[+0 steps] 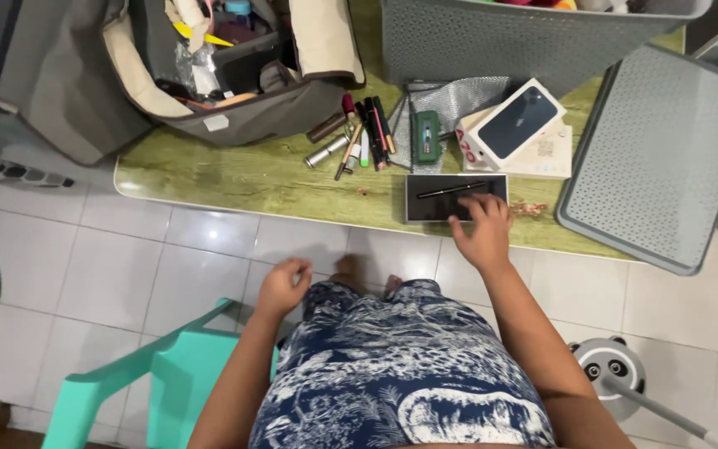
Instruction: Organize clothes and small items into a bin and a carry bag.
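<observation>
Right hand open, fingers spread on flat black rectangular case at green wooden tabletop's near edge; long axis left-right, slim black pen likewise, apparently inside. Left hand loosely curled, empty, above white tiled floor.

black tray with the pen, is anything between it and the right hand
Nothing visible. The right hand already rests on the near right edge of the black tray, and the pen lies uncovered further back in it. The left hand hangs over the floor, off the table.
</observation>
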